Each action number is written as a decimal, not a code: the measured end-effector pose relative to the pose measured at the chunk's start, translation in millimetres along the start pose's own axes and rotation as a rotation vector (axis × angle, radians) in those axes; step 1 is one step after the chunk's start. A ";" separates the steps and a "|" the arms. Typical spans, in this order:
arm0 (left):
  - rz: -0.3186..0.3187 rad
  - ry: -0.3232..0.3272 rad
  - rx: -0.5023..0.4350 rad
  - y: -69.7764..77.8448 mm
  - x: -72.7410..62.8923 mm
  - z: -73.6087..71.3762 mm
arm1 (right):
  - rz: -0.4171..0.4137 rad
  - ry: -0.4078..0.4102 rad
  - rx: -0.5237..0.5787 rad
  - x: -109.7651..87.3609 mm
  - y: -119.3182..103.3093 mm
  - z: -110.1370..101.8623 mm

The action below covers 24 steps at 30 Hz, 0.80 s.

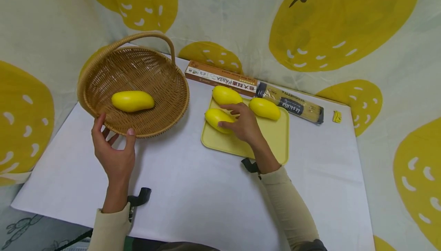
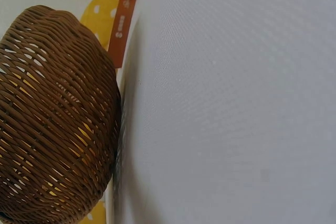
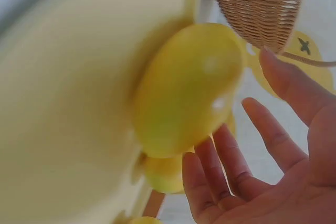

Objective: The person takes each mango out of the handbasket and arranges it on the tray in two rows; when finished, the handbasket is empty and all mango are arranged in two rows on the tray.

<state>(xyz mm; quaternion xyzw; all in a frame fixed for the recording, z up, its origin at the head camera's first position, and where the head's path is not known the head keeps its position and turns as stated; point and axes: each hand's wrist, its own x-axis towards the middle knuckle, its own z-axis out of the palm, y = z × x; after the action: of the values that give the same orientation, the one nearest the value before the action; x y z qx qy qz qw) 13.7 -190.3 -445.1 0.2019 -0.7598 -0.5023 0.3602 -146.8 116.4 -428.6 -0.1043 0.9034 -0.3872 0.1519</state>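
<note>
In the head view, my left hand [image 1: 115, 159] holds the near rim of a brown wicker basket [image 1: 165, 109], thumb and fingers apart along the edge. The basket tips toward me, and one yellow mango [image 1: 132, 101] lies inside. My right hand [image 1: 245, 123] reaches over the nearest mango [image 1: 215, 117] on a pale yellow tray [image 1: 227, 146]. In the right wrist view its fingers are spread beside that mango [image 3: 189, 90], not closed round it; whether a fingertip touches it I cannot tell. Two more mangoes, one at the tray's back left [image 1: 226, 95] and one at right [image 1: 264, 108], lie there.
Behind the tray stand a brown pasta box [image 1: 220, 78] and a spaghetti packet [image 1: 293, 103]. A small yellow wrapper [image 1: 337, 117] lies at the right. The white table [image 1: 193, 193] meets a fruit-print cloth [image 1: 248, 25] at the back. The basket's handle [image 1: 144, 34] arches above its far side.
</note>
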 end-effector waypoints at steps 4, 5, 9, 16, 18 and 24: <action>0.001 -0.001 0.001 0.5 0.8 -0.3 | -0.065 0.053 0.091 -3.6 -10.7 -8.7; 0.001 -0.002 0.001 0.8 0.9 -0.4 | -0.089 0.067 0.113 -4.5 -14.3 -10.9; 0.000 0.001 0.004 1.8 1.3 -0.5 | -0.189 0.107 0.190 -7.4 -31.9 -17.4; 0.004 0.000 0.007 2.0 1.0 -0.1 | -0.414 0.110 0.284 -5.1 -64.2 -13.9; 0.005 0.001 0.010 1.4 0.3 0.1 | -0.471 0.099 0.294 -3.3 -72.9 -8.5; -0.005 0.007 0.019 -3.1 -0.7 1.0 | -0.545 0.040 0.317 1.8 -97.9 16.2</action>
<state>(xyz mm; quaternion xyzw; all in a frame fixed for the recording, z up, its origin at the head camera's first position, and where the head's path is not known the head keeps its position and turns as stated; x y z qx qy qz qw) 13.2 -190.5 -448.4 0.2091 -0.7628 -0.4950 0.3598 -135.7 38.6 -368.0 -0.3099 0.7735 -0.5514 0.0389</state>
